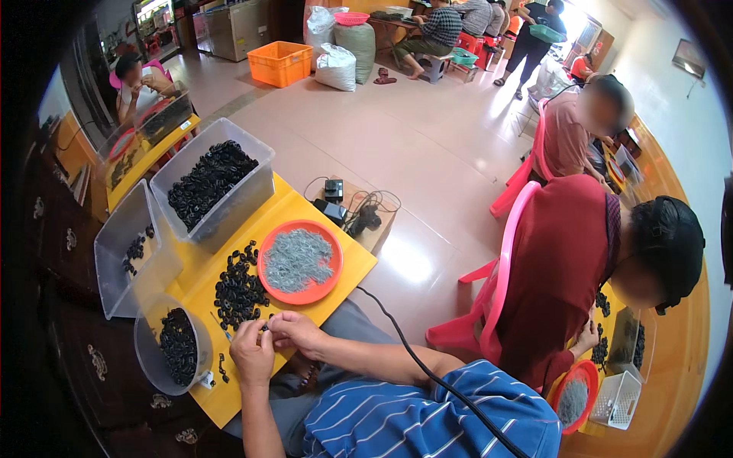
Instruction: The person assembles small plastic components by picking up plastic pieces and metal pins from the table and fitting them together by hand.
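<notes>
Over the near edge of a yellow board (347,263), my left hand (251,353) and my right hand (296,333) meet, fingertips pinched together. Between them shows a bit of a small black part (265,327), mostly hidden by the fingers. Just beyond lies a loose pile of small black plastic parts (238,294). To its right sits a red-orange round plate (336,284) heaped with thin grey pieces (296,259). A thin blue tool (221,327) lies left of my left hand, near a few separate black parts (222,368).
Left on the board stand a round clear tub (200,336) and two clear plastic bins (263,164) (107,252), all holding black parts. Black adapters with cables (334,210) sit on a box beyond. A black cable (405,336) crosses my right arm. A co-worker in red (542,282) sits at right.
</notes>
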`<action>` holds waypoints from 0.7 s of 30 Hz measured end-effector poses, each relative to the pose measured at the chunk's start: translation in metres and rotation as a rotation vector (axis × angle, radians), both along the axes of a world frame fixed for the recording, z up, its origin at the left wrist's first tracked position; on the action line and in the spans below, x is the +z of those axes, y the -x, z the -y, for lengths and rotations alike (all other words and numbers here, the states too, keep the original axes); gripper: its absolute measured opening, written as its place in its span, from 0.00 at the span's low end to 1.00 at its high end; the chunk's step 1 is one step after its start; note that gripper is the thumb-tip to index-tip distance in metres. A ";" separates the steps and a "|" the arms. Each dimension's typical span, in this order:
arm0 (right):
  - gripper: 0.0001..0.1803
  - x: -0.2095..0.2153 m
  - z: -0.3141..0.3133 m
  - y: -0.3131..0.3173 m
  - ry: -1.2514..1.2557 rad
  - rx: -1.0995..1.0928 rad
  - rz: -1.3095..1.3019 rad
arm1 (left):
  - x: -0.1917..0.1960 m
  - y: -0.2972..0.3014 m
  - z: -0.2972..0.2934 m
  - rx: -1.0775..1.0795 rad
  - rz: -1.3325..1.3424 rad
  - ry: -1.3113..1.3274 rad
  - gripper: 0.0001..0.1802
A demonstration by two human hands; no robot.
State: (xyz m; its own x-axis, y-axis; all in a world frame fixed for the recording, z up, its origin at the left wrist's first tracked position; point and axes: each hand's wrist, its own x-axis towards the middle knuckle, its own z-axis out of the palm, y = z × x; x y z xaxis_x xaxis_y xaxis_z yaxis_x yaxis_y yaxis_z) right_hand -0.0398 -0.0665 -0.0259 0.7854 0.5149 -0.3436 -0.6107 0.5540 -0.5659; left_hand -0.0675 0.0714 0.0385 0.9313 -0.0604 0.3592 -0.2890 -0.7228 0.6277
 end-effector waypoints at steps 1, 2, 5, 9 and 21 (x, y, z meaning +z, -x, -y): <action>0.06 -0.001 0.000 0.000 0.012 0.000 0.009 | 0.000 0.000 -0.001 -0.012 0.006 -0.031 0.12; 0.06 -0.003 -0.001 -0.001 0.025 0.000 0.017 | 0.001 0.000 0.000 -0.009 0.008 -0.033 0.12; 0.07 -0.001 -0.001 0.000 0.046 -0.024 -0.013 | 0.010 0.003 0.008 0.023 -0.009 -0.003 0.11; 0.07 0.000 0.000 0.001 0.040 -0.023 0.001 | 0.012 0.003 0.008 0.027 -0.051 -0.011 0.11; 0.08 -0.002 0.000 0.002 0.015 -0.038 -0.010 | 0.009 0.002 0.006 0.015 -0.021 0.011 0.11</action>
State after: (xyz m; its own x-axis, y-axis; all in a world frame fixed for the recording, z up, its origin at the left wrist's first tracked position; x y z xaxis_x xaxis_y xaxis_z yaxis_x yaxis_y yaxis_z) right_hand -0.0417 -0.0662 -0.0277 0.8008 0.4794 -0.3589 -0.5949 0.5681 -0.5687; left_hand -0.0693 0.0657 0.0474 0.9395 -0.0426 0.3398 -0.2648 -0.7198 0.6418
